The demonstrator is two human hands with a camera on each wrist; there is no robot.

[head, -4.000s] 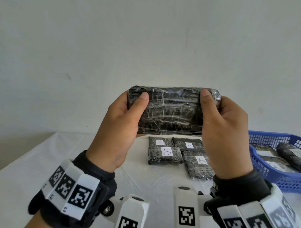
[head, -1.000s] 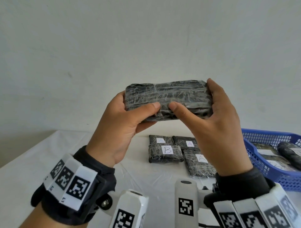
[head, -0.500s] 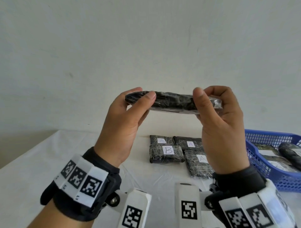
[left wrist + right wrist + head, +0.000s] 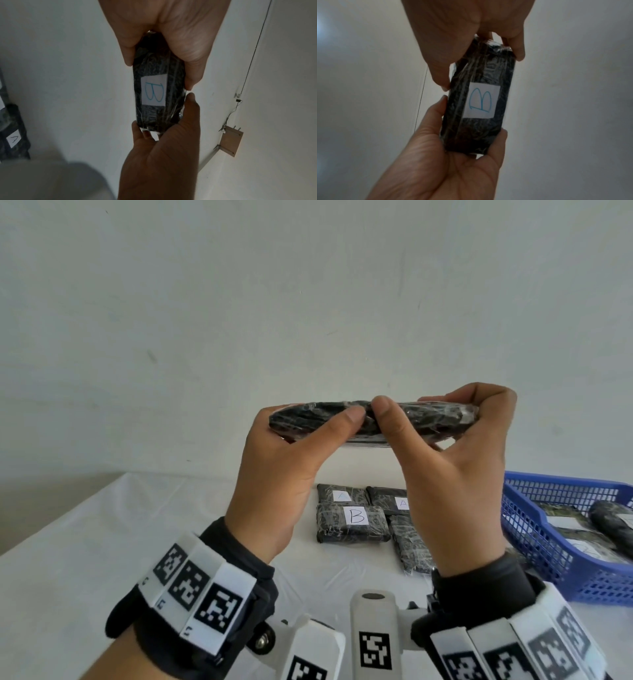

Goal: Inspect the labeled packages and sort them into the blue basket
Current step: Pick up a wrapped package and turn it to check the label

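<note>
A black plastic-wrapped package [image 4: 442, 419] is held up in front of the wall, edge-on to the head view and roughly level. My left hand [image 4: 294, 453] grips its left half and my right hand [image 4: 455, 474] grips its right half. Both thumbs meet at the middle of the near edge, with the fingers behind. In the wrist views its far face carries a white label with a blue B [image 4: 153, 92] [image 4: 481, 102]. The blue basket [image 4: 561, 546] stands on the table at the right and holds several wrapped packages.
On the white table [image 4: 102, 542] below my hands lie more black packages: one labelled B [image 4: 352, 523], one labelled A [image 4: 394, 501], and others partly hidden by my right wrist. A plain wall rises behind the table.
The package has turned from broad face towards me to edge-on and sits a little lower. My thumbs, apart half a second ago, now meet at the middle of its near edge.
</note>
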